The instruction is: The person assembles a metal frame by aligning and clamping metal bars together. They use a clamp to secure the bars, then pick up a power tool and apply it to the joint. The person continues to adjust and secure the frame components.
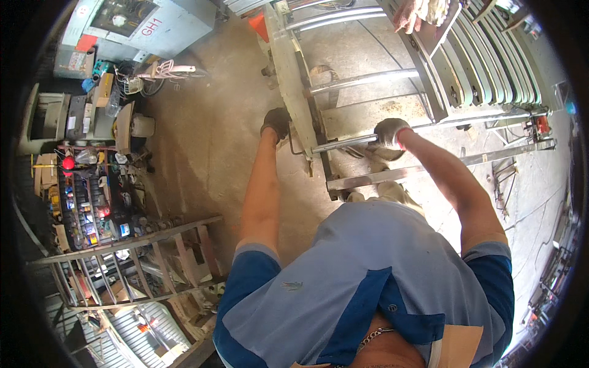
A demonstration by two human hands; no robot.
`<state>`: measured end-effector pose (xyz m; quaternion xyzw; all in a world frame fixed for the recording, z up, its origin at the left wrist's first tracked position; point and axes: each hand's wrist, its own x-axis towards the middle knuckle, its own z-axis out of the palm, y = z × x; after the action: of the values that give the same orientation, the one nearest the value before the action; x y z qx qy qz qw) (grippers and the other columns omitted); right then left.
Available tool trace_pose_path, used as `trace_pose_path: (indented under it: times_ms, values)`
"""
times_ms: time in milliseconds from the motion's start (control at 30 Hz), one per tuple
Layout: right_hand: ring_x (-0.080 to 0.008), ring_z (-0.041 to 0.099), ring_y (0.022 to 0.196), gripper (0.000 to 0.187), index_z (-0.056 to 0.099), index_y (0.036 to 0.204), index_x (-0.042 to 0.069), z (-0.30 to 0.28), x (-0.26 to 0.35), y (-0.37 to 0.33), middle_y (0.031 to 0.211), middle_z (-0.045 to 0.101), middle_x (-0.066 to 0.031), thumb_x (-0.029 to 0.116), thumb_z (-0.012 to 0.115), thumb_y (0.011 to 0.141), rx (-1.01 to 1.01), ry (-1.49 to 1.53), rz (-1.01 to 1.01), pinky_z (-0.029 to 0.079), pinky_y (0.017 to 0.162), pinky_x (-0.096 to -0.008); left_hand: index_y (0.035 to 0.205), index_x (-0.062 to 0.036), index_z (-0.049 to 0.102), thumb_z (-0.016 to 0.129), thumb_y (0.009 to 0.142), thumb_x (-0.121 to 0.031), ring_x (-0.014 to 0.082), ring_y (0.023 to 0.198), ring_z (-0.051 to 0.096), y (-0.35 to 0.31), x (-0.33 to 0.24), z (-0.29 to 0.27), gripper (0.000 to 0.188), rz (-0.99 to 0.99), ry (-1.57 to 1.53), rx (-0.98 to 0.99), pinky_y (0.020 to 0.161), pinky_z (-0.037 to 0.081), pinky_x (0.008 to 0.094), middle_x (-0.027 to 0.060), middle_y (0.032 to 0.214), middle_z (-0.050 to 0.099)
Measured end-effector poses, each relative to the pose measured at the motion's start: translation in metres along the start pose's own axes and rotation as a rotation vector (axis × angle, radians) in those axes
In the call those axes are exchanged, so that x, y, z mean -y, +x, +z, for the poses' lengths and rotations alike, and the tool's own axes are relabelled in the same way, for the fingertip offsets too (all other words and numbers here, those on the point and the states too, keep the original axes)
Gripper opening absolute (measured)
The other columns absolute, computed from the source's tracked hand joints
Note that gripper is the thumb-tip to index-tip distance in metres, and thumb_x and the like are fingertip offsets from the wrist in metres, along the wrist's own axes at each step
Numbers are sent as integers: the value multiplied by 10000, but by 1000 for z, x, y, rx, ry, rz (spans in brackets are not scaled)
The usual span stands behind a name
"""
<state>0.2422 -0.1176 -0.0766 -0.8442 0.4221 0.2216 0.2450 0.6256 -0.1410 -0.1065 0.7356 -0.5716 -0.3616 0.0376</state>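
My right hand (389,132), in a grey work glove with a red cuff, is closed around a shiny round metal bar (348,143) that crosses the front of a machine frame. A dark glove covers my left hand (276,121), which is closed beside the frame's pale green end plate (294,92). Whatever its fingers hold is hidden. Next to that hand, a thin bent rod (292,142) runs down along the plate. Nearer to me lies a flat metal rail (374,178) of the same frame.
Curved pale green slats (491,67) stand in a row at right, with pinkish gloves (423,13) on a ledge beside them. A grey machine cabinet (141,30) and a pink bicycle (165,69) are at far left. Cluttered shelves (86,196) and a metal ladder-like rack (132,260) line the left side.
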Motion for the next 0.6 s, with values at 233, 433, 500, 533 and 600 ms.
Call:
trace_pose_path:
  times_ms: [233,433,500,533,600]
  values:
    - [-306,714,884,302,741,957,189,29,14,-16,942,732,-100,395,522,929,-467,-11,158,555,766,-455,1339,-93,437,585,926,-171,262,633,669,-28,15,37,446,210,-380,-3,579,539,399,141,822,684]
    - [-284,712,872,322,735,977,222,34,9,-7,931,728,-55,441,500,951,-397,-81,205,544,733,-456,1321,-76,513,529,925,-62,232,770,674,-29,51,82,396,281,-234,141,616,528,362,134,958,697]
    - [-270,710,876,292,734,993,243,41,7,-5,925,724,-40,425,513,942,-462,-107,190,540,738,-455,1187,-69,577,526,914,-36,192,730,634,-35,65,95,280,131,-584,287,591,503,325,78,904,675]
    - [-235,708,872,247,730,1023,294,45,8,-2,906,716,-16,401,533,919,-465,-151,250,534,743,-449,1098,-68,608,528,906,-17,167,693,601,-39,72,101,214,104,-688,355,575,485,300,41,860,657]
    - [-222,704,845,241,736,997,303,54,11,-2,883,712,-4,406,538,908,-572,-142,189,528,737,-451,1021,-90,606,552,887,-21,163,664,579,-43,78,113,160,168,-775,360,581,478,304,31,804,627]
